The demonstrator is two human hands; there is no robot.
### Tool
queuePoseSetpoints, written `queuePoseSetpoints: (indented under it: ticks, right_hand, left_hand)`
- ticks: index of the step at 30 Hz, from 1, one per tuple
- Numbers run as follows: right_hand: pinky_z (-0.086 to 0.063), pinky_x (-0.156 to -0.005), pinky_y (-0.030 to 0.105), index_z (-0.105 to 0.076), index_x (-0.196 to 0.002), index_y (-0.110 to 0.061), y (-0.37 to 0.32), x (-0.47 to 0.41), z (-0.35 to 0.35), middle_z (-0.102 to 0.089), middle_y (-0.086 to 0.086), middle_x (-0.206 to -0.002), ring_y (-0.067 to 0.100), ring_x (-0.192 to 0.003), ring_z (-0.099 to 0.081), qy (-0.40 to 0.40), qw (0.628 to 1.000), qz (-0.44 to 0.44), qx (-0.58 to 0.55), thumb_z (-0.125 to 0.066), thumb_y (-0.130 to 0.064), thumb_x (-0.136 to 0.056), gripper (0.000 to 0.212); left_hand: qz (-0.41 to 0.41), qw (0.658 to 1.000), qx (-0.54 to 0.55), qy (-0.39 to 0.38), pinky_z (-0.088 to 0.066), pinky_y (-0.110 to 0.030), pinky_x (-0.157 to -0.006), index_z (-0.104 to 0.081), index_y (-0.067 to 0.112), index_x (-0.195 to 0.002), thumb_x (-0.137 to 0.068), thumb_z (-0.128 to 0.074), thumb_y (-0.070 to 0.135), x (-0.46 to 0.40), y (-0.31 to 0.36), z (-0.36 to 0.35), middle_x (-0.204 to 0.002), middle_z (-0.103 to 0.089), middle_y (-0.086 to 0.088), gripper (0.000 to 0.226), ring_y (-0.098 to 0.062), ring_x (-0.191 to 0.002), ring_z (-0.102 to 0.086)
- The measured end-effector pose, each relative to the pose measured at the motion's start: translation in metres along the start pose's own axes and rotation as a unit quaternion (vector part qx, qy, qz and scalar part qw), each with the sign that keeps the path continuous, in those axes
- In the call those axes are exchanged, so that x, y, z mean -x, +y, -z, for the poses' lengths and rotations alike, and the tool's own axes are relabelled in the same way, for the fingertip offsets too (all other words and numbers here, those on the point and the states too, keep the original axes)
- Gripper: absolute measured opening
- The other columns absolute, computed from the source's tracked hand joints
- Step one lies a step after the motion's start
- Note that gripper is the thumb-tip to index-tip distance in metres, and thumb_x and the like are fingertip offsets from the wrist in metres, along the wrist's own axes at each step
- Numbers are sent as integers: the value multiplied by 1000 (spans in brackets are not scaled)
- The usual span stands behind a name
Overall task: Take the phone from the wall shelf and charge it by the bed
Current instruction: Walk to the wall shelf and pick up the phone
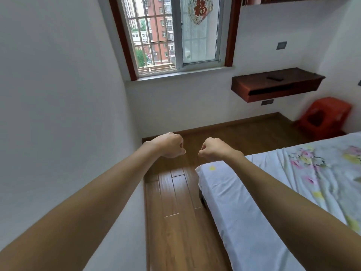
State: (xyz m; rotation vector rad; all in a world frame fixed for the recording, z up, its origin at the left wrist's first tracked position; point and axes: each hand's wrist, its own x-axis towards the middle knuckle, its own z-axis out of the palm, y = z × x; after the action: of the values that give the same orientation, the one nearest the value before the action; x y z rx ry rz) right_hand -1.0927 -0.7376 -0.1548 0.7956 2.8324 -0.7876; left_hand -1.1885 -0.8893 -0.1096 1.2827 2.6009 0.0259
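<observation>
- Red paper window ornament [199, 10] at twelve o'clock reads "福".
- Slim black phone [275, 78] lies on the dark wooden wall shelf [273, 89], two o'clock.
- Left hand [170, 145] and right hand [213, 149]: fingers curled together, empty, above brown plank floor [175, 212] beside the floral-sheeted bed [273, 192].

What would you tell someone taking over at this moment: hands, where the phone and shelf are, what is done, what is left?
Left hand: closed in a loose fist, holding nothing, out in front over the floor.
Right hand: the same, empty, near the corner of the bed.
Phone: lying flat on top of the wall shelf, right of the window, untouched.
Done: nothing yet.
Left: walk to the shelf, pick up the phone, bring it to the bed and plug it in. No charger shows in this view.
</observation>
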Motion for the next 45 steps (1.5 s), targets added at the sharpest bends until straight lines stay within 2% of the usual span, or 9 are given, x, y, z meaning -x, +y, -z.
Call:
queuePoseSetpoints:
  ticks: [7,11,16,21,26,32,35,40,45]
  right_hand:
    - [-60,-91,44,-74,-105,-5,-16,-140,46,-74,13,-110,30,-99,-70,40,999,-8,11,-53,-24,-90,32]
    - [-59,-93,45,-74,-109,-5,-20,-211,59,-74,12,-112,29,-101,-71,37,999,-29,23,-54,-23,-94,31]
    - [-58,-94,45,-73,-113,-5,-26,-303,75,-74,12,-114,29,-103,-70,42,996,-66,41,-53,-21,-93,32]
    - [-57,-96,44,-72,-113,-4,-40,-406,98,-72,14,-117,31,-106,-69,67,992,-101,34,-53,-21,-93,32]
    - [-57,-95,43,-73,-113,-5,-50,-495,136,-73,14,-118,30,-107,-69,108,986,-124,15,-54,-24,-98,31]
    - [-58,-91,41,-73,-113,-7,-17,-575,167,-73,14,-116,30,-106,-70,139,976,-169,9,-55,-25,-98,29]
    - [-53,-82,36,-72,-117,-7,19,-611,180,-73,15,-119,30,-107,-70,146,969,-200,7,-55,-26,-99,31]
    - [-55,-91,40,-69,-123,-6,86,-680,209,-70,16,-126,33,-113,-68,152,960,-233,-19,-54,-27,-100,34]
    - [-52,-89,38,-69,-120,-4,159,-747,261,-69,17,-127,35,-113,-67,155,950,-264,-55,-52,-22,-98,33]
  left_hand:
    - [17,1000,-3,9,-48,-31,-66,-60,21,-79,-92,-55,33,-127,-83,43,-87,-59,-2,18,-24,-81,-60]
    - [16,1000,12,-7,-54,-36,-71,-67,14,-90,-93,-54,33,-200,-126,53,-93,-64,-4,24,-24,-84,-64]
    - [-19,1000,19,-4,-56,-39,-78,-68,14,-94,-92,-54,33,-302,-173,61,-99,-66,-4,24,-24,-88,-64]
    - [-70,997,22,9,-56,-37,-77,-68,15,-96,-91,-55,32,-416,-214,85,-99,-66,-2,22,-22,-86,-64]
    - [-116,993,-10,10,-57,-41,-77,-68,13,-97,-92,-52,29,-521,-238,127,-100,-69,-6,24,-24,-87,-66]
    - [-198,979,-40,-8,-58,-39,-77,-68,13,-99,-93,-48,28,-633,-211,140,-100,-69,-6,25,-23,-87,-65]
    - [-235,972,-31,8,-56,-33,-68,-69,14,-97,-94,-46,27,-690,-184,140,-97,-70,-5,26,-20,-83,-64]
    - [-272,961,-57,-6,-42,-24,-52,-69,11,-94,-94,-45,25,-791,-141,141,-93,-70,-9,27,-17,-73,-61]
    - [-280,955,-90,-41,-44,-30,-58,-68,10,-93,-92,-46,24,-909,-86,160,-97,-70,-11,26,-25,-83,-66]
